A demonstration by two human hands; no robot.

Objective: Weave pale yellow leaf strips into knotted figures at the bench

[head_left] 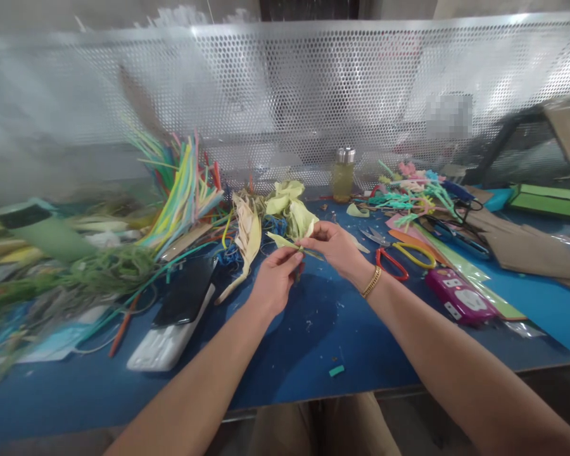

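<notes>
My left hand [274, 278] and my right hand [333, 246] meet over the middle of a blue worktable [313, 342]. Both pinch the same thin yellow-green leaf-shaped strip [285, 241], the left hand at its stem end, the right hand further along. A gold bracelet [371, 282] circles my right wrist. Just behind the hands lie more yellow-green petals [292, 206] and a pale dried husk [247, 237].
Coloured strips [180, 190] fan out at the left, beside a black phone [186, 292] on a white keyboard-like block [164, 345]. Red-handled [390, 263] and yellow-handled scissors [411, 250], a glue bottle [343, 174], a pink device [458, 296] and paper sheets lie right. A perforated metal screen [313, 88] stands behind.
</notes>
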